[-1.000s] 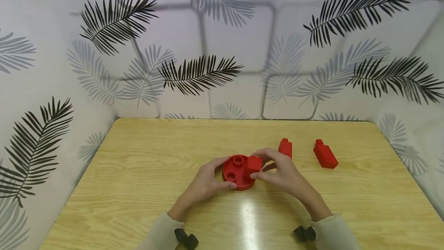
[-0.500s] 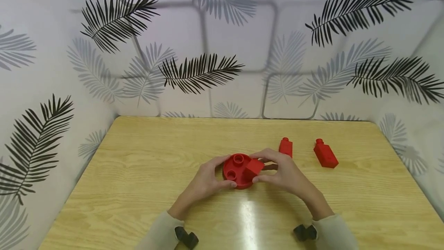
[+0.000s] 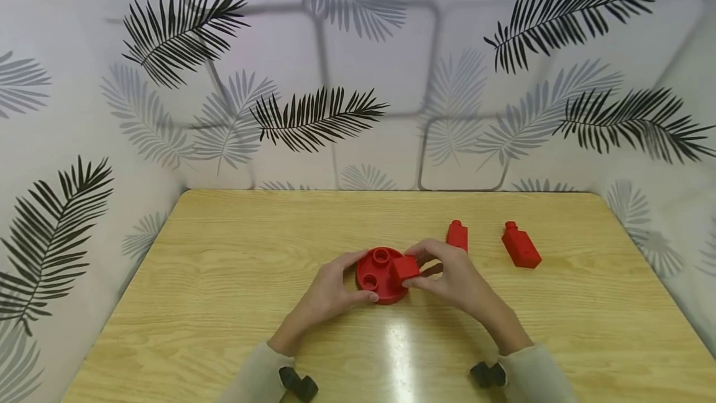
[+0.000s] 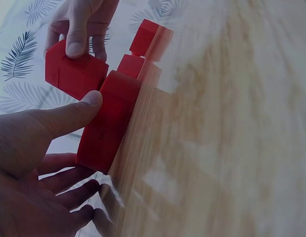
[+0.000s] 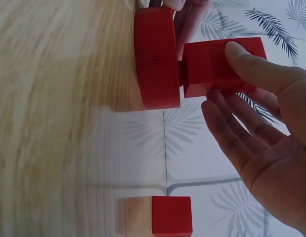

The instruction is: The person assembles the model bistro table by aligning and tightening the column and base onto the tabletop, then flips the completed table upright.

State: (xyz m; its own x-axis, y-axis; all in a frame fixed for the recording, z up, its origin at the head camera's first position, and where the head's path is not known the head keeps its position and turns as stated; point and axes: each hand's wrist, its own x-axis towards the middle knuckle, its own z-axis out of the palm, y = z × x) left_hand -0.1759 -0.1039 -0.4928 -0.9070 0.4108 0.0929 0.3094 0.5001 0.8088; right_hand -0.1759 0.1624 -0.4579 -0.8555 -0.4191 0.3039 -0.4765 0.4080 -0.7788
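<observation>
The left hand (image 3: 331, 291) grips the red disc (image 3: 388, 300) from its left, thumb (image 4: 73, 118) on the near rim, fingers reaching round the far side. At the disc's right, the right hand (image 3: 455, 275) pinches a block (image 3: 406, 267) between thumb and fingers. Both forearms, in pale sleeves (image 3: 254, 375), slant inward toward the disc, wrists well apart on its near side.

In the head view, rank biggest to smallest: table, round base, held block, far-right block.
1. Table
2. Round base
3. Held block and far-right block: too close to rank, the held one being partly covered.
</observation>
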